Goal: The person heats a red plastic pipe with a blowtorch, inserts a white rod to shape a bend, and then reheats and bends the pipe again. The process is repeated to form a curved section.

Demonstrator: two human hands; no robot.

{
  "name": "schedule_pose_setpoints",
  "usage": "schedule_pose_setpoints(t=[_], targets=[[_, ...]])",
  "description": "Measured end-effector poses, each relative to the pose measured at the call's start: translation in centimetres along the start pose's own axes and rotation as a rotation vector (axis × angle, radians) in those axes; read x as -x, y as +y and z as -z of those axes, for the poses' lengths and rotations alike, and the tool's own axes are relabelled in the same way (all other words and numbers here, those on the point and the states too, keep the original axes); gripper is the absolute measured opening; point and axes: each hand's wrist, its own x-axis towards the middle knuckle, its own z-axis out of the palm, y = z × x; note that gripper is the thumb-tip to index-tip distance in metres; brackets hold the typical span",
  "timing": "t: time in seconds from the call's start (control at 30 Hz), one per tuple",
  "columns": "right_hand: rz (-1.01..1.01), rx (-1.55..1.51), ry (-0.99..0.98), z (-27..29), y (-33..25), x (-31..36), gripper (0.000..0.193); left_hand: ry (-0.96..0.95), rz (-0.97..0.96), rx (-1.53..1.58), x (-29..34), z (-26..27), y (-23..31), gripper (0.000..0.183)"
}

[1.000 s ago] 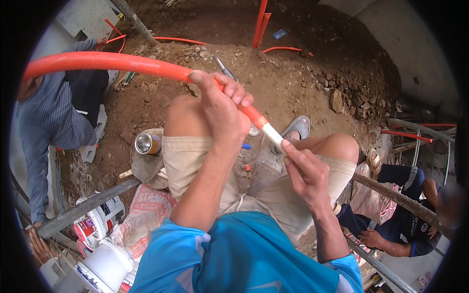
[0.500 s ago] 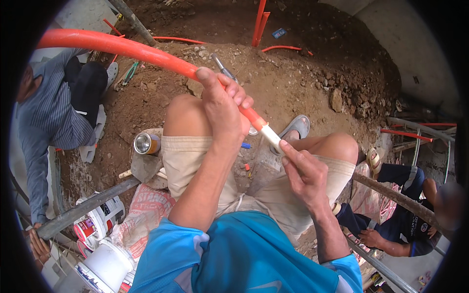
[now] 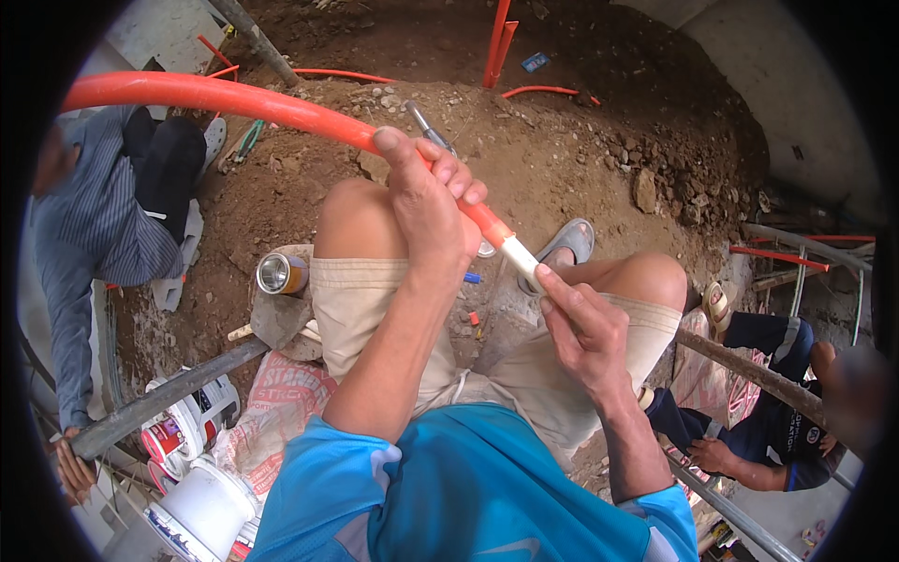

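A long orange pipe (image 3: 234, 101) runs from the upper left down across my lap. My left hand (image 3: 429, 211) is wrapped around it near its lower end, over my knee. From that end a short white tube (image 3: 521, 258) continues in line with the pipe; whether it sits inside or against the end, I cannot tell. The fingers of my right hand (image 3: 588, 330) are closed on the white tube's lower tip. An open metal can (image 3: 279, 274) stands beside my knee at the left.
A person (image 3: 103, 225) crouches at the left, and another person (image 3: 758, 421) sits at the right. Metal bars (image 3: 173, 398) flank me. White buckets (image 3: 211, 506) stand at lower left. Green-handled pliers (image 3: 249, 140), stones (image 3: 646, 190) and upright orange pipes (image 3: 496, 56) are on the dirt ahead.
The far left part of the orange pipe has dipped slightly. Both my hands keep their grip and have hardly moved.
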Motion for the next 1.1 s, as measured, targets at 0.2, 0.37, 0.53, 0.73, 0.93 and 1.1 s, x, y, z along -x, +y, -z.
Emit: schedule_pose_setpoints(t=[0.2,0.37,0.53,0.73,0.93,1.1], targets=[[0.000,0.003,-0.018,-0.06,0.15,0.07,0.055,0.004,0.006,0.013,-0.10,0.10,-0.03,0.075],[-0.012,0.006,-0.010,-0.19,0.23,0.09,0.056,0.002,0.007,0.024,-0.08,-0.09,-0.10,0.075],[-0.032,0.000,0.004,-0.34,-0.11,-0.10,0.058,-0.005,0.012,0.031,-0.28,0.07,-0.28,0.073],[-0.068,-0.013,-0.004,-0.43,-0.28,-0.22,0.056,0.000,0.012,0.008,-0.29,-0.14,-0.15,0.070],[-0.074,-0.051,0.025,-0.80,-0.17,-0.23,0.055,0.016,0.016,0.037,-0.62,-0.09,-0.46,0.068],[-0.107,-0.117,-0.009,-0.18,-0.06,-0.32,0.050,-0.022,0.044,0.025,-0.57,-0.03,-0.19,0.068]])
